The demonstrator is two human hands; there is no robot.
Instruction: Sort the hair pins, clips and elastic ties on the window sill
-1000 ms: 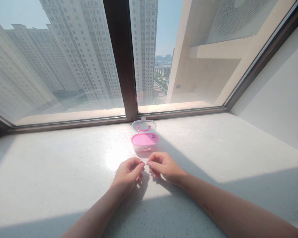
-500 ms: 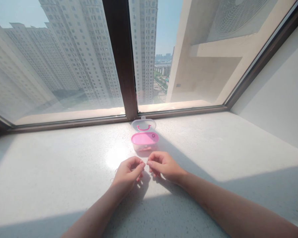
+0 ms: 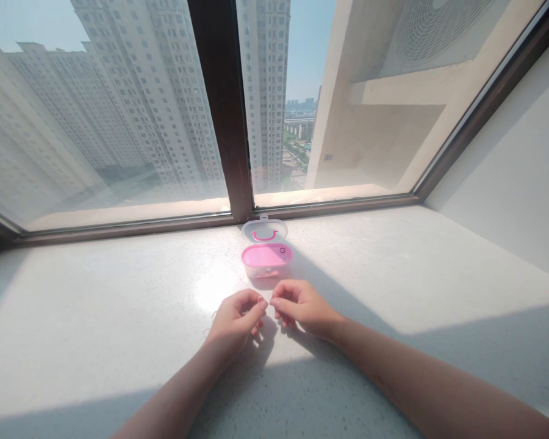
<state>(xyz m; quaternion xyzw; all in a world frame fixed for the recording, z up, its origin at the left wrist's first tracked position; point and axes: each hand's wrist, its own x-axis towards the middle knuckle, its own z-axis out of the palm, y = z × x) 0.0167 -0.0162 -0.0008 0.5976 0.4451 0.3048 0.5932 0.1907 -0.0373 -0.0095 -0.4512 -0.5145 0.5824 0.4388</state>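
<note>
My left hand (image 3: 238, 318) is closed in a pinch, thumb against forefinger, above the pale speckled sill. Facing it, my right hand (image 3: 302, 306) pinches in the same way, the fingertips of both almost meeting. What they hold is too small to make out. Just beyond them stands an oval box (image 3: 269, 271) with clear sides and a pink tray (image 3: 260, 256) at its top. Its clear lid (image 3: 264, 224), bearing a pink handle (image 3: 265, 237), is tipped back toward the window. Thin ring-like loops (image 3: 206, 332) lie left of my left hand, partly covered by it. A small dark ring (image 3: 282, 250) shows on the tray.
The speckled sill (image 3: 96, 323) carries bright glare left of the box and bands of shadow. A dark window frame (image 3: 241, 204) runs along its back edge. At the right rises a white wall (image 3: 507, 183). Tall buildings (image 3: 146, 91) stand outside the glass.
</note>
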